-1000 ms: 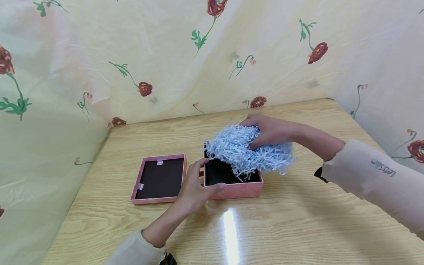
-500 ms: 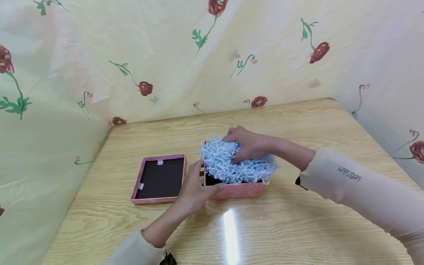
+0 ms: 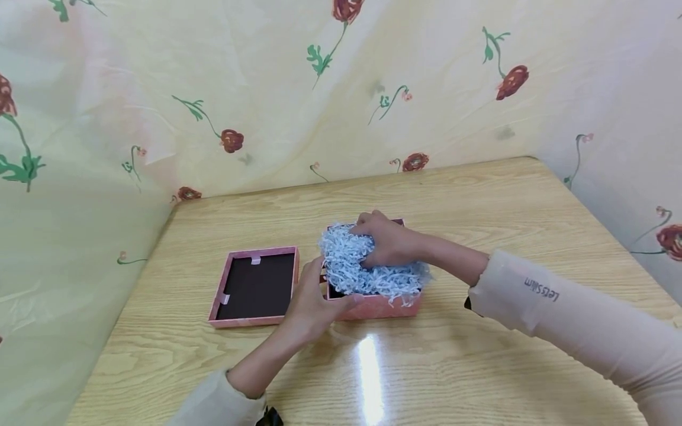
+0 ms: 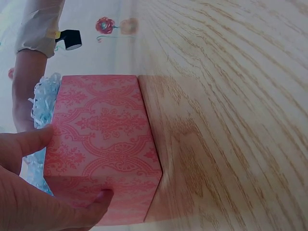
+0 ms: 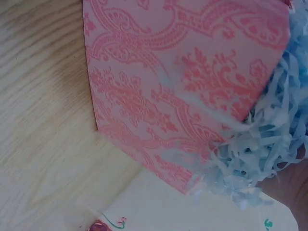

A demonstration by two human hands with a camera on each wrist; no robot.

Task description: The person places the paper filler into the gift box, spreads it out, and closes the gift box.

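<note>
A pink patterned box (image 3: 380,307) with a black inside stands on the wooden table. My left hand (image 3: 311,305) grips its near left corner, thumb at the front wall and fingers along the left side. In my right hand (image 3: 391,239) is a bundle of light blue shredded paper (image 3: 343,260), down in the box opening; strands spill over the front and right rims. The left wrist view gives the box's damask walls (image 4: 106,125) and paper poking above the rim. From the right wrist, paper strands (image 5: 262,139) hang along a wall, and most of that hand is hidden.
The box's shallow pink lid (image 3: 250,322) lies left of the box, black inside up, with two small pale tabs. A flower-printed cloth (image 3: 277,118) hangs behind the table and along its sides. A strip of light reflects off the table in front.
My right hand has moved left and down with the shredded paper, from above the box into its opening. My left hand has kept its grip on the box, and the lid has not moved.
</note>
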